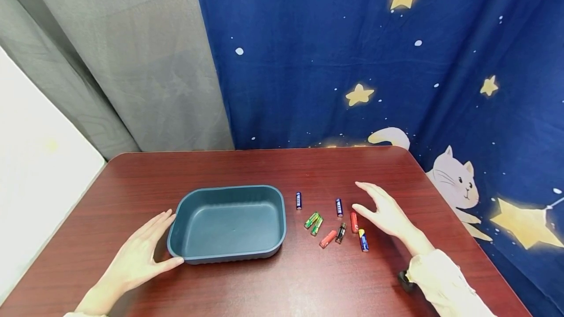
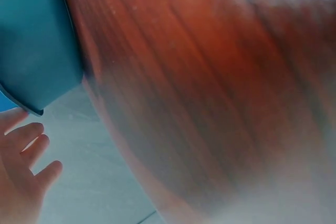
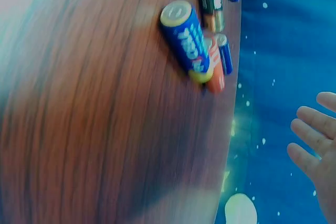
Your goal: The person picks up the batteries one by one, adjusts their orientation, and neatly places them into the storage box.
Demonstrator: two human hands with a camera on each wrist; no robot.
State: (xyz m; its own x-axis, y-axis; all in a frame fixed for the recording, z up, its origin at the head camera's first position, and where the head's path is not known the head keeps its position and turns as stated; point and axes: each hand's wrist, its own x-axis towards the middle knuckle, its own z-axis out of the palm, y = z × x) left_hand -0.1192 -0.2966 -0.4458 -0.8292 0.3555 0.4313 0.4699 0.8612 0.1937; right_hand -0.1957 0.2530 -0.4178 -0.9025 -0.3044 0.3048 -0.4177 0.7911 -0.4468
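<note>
A dark teal plastic basin [image 1: 226, 256] stands on the table. My left hand [image 1: 136, 253] is at its left side, fingers straight, with fingertips and thumb right at the rim. The left wrist view shows the same hand [image 2: 23, 166] just beside a corner of the basin [image 2: 31, 40]. To the right lie several batteries: blue [image 1: 298, 201], green [image 1: 311, 219], red [image 1: 354, 222], black [image 1: 341, 233], and a blue and yellow battery [image 1: 363, 240]. My right hand [image 1: 387, 212] hovers beside them with fingers spread, holding nothing. In the right wrist view the blue and yellow battery [image 3: 186, 40] is closest.
The brown wooden table [image 1: 286, 287] has rounded back corners. Behind it hang a grey curtain [image 1: 145, 62] and a blue curtain [image 1: 308, 62] with stars and a cat. A white surface [image 1: 35, 175] borders the table's left side.
</note>
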